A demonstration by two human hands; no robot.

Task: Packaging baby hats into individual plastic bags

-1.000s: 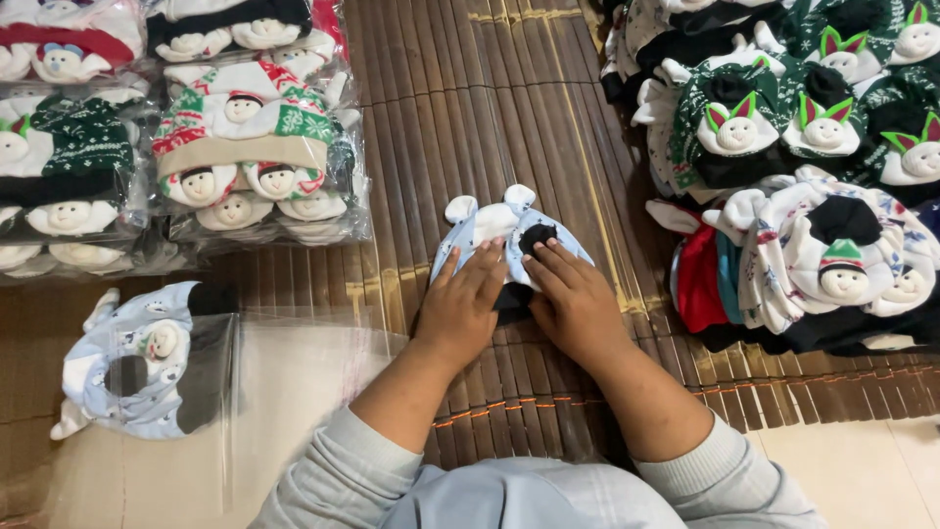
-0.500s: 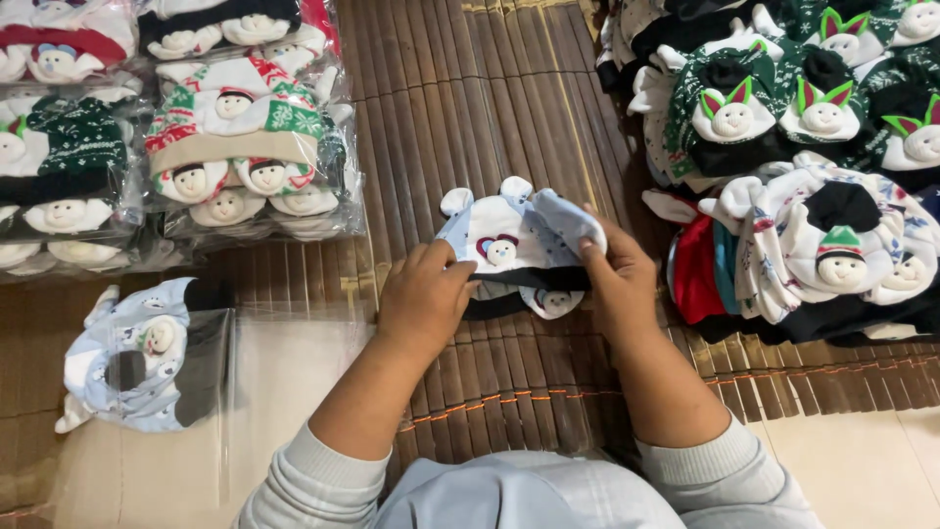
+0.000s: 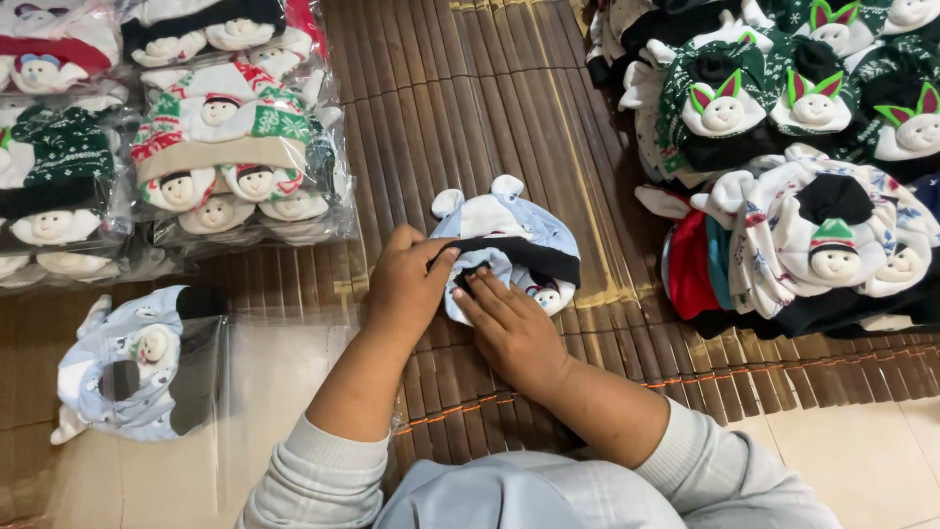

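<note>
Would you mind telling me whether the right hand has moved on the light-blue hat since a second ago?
Yes. The right hand has slid leftward, from the light-blue hat's right side to its lower left edge, beside the left hand, judged against the slatted mat.

Setting: small packing or stockroom floor for knitted goods. Evidence: bamboo mat (image 3: 470, 108) laid over floor tiles (image 3: 862, 460) as work surface; bagged hat stacks (image 3: 235, 157) in clear plastic at left; loose hat pile (image 3: 813, 147), many alike with stuffed snowman faces, at right; one bagged hat (image 3: 127, 367) set apart.
</note>
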